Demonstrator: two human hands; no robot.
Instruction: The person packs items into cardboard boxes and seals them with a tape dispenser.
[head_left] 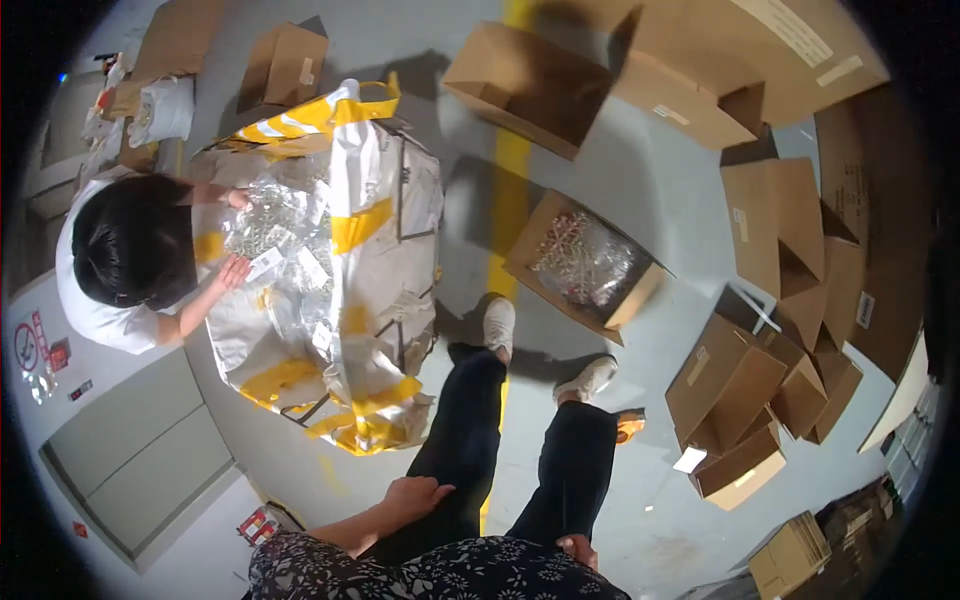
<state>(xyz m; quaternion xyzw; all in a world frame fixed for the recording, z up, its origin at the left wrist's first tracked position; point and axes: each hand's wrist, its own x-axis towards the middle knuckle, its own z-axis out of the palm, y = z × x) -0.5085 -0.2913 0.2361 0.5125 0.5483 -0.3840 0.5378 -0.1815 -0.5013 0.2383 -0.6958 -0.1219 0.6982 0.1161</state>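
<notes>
My left hand (415, 499) rests against my left thigh, its fingers curled in and its thumb showing; I see nothing in it. Below the hem of my patterned top, only part of my right hand (577, 550) shows by my right thigh, and its fingers are mostly hidden. Ahead of my feet lies an open cardboard box (548, 216) containing clear plastic bags (590, 262) of small red and silvery pieces. To the left stands a big white and yellow woven sack (385, 260), also filled with clear bags (290, 225).
Across the sack, another person (130, 245) has both hands on the clear bags inside. Open cardboard boxes (530, 85) stand at the back and more boxes (725, 380) crowd the right. An orange tool-like object (630, 425) lies beside my right foot. A yellow line (508, 190) crosses the grey floor.
</notes>
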